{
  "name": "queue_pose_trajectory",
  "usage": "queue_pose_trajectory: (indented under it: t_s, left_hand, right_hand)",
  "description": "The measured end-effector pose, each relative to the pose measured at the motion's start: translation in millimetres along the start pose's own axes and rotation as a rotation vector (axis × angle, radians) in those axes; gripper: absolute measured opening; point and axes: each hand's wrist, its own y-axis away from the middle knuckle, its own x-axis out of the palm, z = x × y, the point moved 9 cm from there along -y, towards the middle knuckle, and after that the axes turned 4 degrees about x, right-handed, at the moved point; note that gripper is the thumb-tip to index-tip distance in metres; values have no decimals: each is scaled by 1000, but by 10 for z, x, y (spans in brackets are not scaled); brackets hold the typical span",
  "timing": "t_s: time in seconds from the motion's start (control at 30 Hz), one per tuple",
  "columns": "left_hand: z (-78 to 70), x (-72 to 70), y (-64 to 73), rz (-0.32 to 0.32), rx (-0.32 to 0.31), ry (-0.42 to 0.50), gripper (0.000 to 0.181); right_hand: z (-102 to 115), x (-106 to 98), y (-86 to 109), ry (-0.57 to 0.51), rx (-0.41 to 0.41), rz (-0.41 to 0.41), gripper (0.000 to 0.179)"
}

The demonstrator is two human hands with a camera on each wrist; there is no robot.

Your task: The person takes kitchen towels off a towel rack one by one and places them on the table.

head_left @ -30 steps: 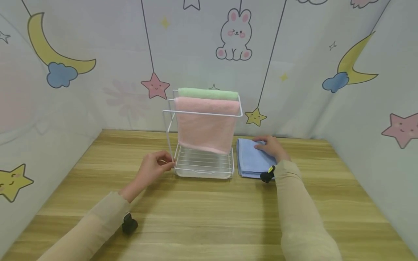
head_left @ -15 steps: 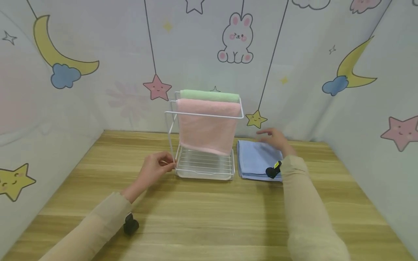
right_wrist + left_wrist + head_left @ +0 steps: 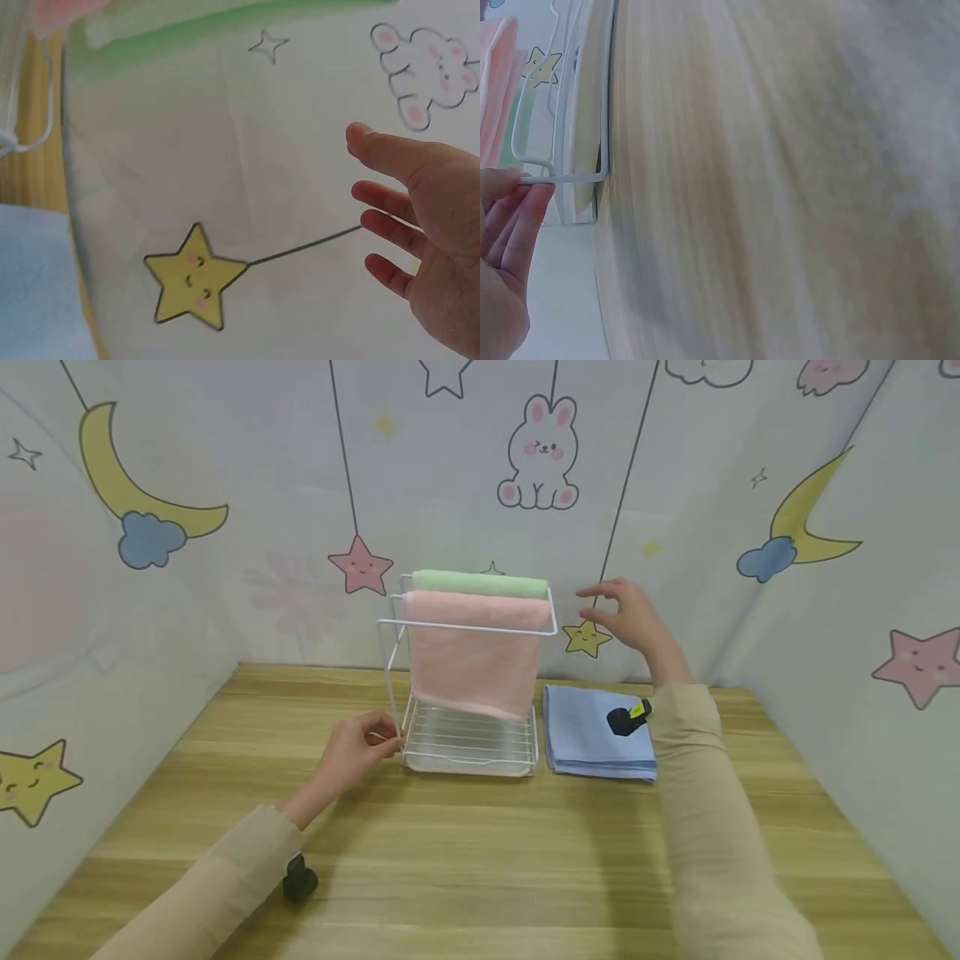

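Left hand (image 3: 358, 745) is pinching the white rack's (image 3: 465, 627) lower left wire; right hand's (image 3: 628, 617) empty, thumb and fingertips apart, in midair. Pink towel (image 3: 476, 668) hangs on the rack, top fold running sideways, right end nearer that hand. Blue cloth's (image 3: 581, 735) on the table (image 3: 480, 860), right of the rack.

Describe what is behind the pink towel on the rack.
A green towel hangs behind the pink towel. The head view shows its top; the pink towel hides the rest.
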Motion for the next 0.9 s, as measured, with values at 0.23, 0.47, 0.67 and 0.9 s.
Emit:
queue_pose_trajectory:
  t_s: [0.23, 0.47, 0.67, 0.9]
  left_hand:
    - [11, 9, -1, 1, 1, -7, 9]
    - [-9, 5, -11, 0, 2, -7, 9]
    - [-15, 2, -13, -2, 13, -3, 9]
    - [-8, 8, -11, 4, 4, 2, 9]
  right_hand:
    - [655, -358, -53, -8, -169, -126, 33]
    - [1211, -512, 8, -3, -223, -161, 34]
    - [1561, -488, 88, -16, -304, -156, 35]
    - [1780, -354, 157, -27, -384, -132, 35]
